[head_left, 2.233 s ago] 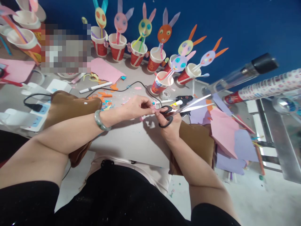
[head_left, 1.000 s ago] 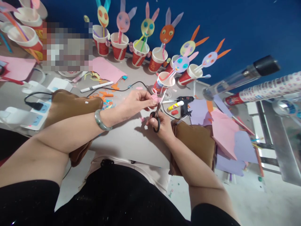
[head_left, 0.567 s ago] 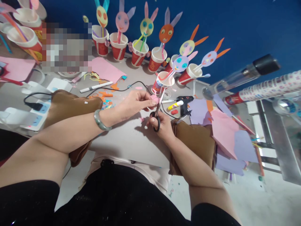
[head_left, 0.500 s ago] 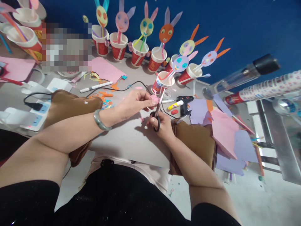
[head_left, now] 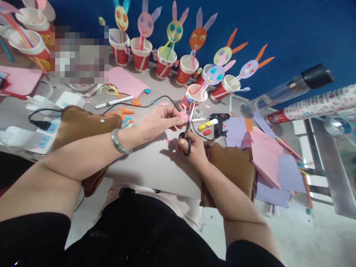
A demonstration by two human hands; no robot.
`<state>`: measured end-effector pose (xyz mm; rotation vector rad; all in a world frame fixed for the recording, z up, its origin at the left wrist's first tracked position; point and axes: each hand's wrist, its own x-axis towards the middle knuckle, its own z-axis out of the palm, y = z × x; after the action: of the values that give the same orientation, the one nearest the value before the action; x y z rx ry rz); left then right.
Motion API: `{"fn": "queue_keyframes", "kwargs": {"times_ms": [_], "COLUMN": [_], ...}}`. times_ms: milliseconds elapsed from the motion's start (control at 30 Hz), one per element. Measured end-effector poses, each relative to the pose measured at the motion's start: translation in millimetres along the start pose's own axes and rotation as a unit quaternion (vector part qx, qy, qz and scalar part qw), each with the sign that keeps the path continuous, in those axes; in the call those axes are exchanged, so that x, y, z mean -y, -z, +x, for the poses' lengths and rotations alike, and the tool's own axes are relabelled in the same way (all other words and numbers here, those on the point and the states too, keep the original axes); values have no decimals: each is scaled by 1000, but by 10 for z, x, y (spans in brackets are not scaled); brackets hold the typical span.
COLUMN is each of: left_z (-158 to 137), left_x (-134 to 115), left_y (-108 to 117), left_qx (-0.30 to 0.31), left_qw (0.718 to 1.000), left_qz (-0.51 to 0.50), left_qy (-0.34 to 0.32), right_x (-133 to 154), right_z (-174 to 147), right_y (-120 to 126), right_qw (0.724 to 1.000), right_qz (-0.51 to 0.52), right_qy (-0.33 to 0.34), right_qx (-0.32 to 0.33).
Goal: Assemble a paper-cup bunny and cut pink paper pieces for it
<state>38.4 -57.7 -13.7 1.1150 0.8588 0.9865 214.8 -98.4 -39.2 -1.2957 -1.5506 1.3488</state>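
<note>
My left hand (head_left: 164, 120) pinches a small piece of pink paper (head_left: 184, 115) between thumb and fingers, above the table. In my right hand (head_left: 196, 146) is a pair of scissors (head_left: 188, 142) with black handles, its blades pointing up and away from me. The blades lie right beside the pink paper; whether they are closed on it I cannot tell. Below my hands a small pink scrap (head_left: 168, 141) rests on the table. Just beyond the scissors stands a paper cup (head_left: 187, 104) bearing a lilac rabbit face (head_left: 215, 75) on straws.
Several red cups with paper rabbit faces (head_left: 197, 39) line the blue wall. A glue stick (head_left: 208, 124) and a black glue gun (head_left: 219, 124) lie to the right, near coloured paper sheets (head_left: 267, 155). Brown cushions (head_left: 230, 170) flank the table; a power strip (head_left: 50, 133) sits left.
My hands stay almost in place. The scissors and my right hand have shifted very slightly right, with the pink paper still in my left fingers.
</note>
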Motion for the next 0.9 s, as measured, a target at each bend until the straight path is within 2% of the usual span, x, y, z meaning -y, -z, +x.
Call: {"fn": "queue_keyframes", "kwargs": {"times_ms": [900], "left_z": [-12], "left_x": [-52], "left_y": [-3], "left_qx": [-1], "left_qw": [999], "left_qz": [32], "left_qy": [-9], "right_x": [31], "right_z": [5], "right_y": [21], "right_qw": [1000], "right_qz": [-4], "right_qy": [-7], "right_qx": [20]}}
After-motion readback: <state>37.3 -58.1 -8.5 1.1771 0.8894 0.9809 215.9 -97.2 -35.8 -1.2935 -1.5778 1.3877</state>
